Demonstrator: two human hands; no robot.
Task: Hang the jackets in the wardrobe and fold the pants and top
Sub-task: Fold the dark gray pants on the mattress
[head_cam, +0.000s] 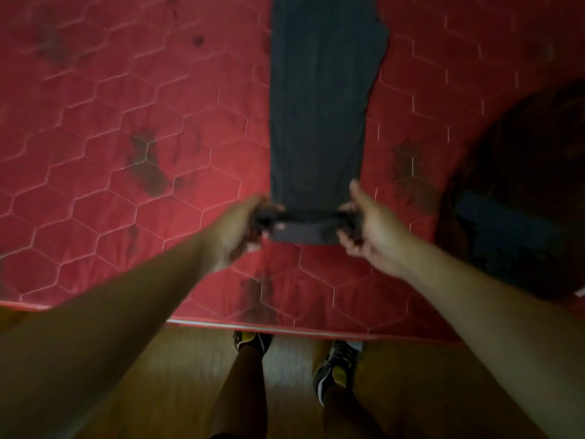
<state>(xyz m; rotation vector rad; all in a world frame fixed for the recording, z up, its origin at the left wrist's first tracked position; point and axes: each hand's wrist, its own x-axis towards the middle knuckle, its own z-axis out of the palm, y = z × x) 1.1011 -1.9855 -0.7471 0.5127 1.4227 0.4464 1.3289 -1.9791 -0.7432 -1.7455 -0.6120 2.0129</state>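
Fingers [346,243] curl tight on both sides: left hand [240,231] pinches the 9 o'clock corner of the near end of the pants [319,106], right hand [370,229] pinches the 3 o'clock corner with its thumb raised. The short edge is stretched taut between them and held just above the mattress [126,128]. Motion blur hides the exact finger placement, and I cannot tell whether this end is the hem or the waist. Both hands are about equally near and neither leads. At 3 o'clock, level with the hands and apart from them, a dark heap of clothing [519,191] sits on the mattress. From the held edge the pants run straight away toward 12 o'clock, flat on the red quilting, long axis in line with the body, widening further out; the far end leaves the frame. Judgement: the fold turns on this axis, carrying the held edge toward 12 o'clock over the flat length, both corners travelling evenly so the sides stay aligned.
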